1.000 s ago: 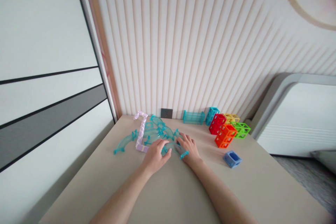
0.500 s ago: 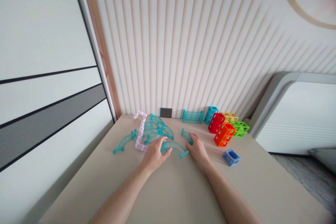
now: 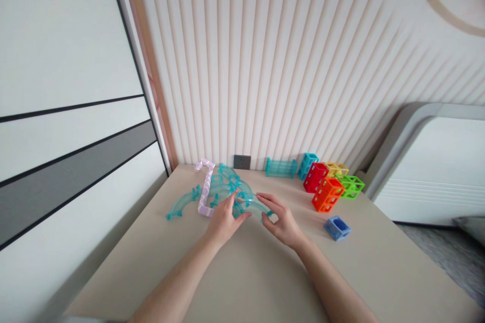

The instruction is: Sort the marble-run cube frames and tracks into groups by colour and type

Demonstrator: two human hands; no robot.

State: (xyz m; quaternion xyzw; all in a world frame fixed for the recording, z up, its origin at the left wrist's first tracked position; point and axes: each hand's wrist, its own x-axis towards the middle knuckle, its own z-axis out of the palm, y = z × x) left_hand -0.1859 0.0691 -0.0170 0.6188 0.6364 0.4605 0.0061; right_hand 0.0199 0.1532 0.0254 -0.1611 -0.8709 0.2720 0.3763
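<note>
Hands now closing together on curved teal track piece (image 3: pixel 254 207): left hand (image 3: pixel 224 221) pinching near end, right hand (image 3: pixel 283 221), back from side, gripping far end.

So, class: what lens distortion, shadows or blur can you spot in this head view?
Head view: wide-angle lens fans the wall slats outward; light is soft and even, with faint shadows under both hands, left and right; the top right corner looks blurred.
</note>
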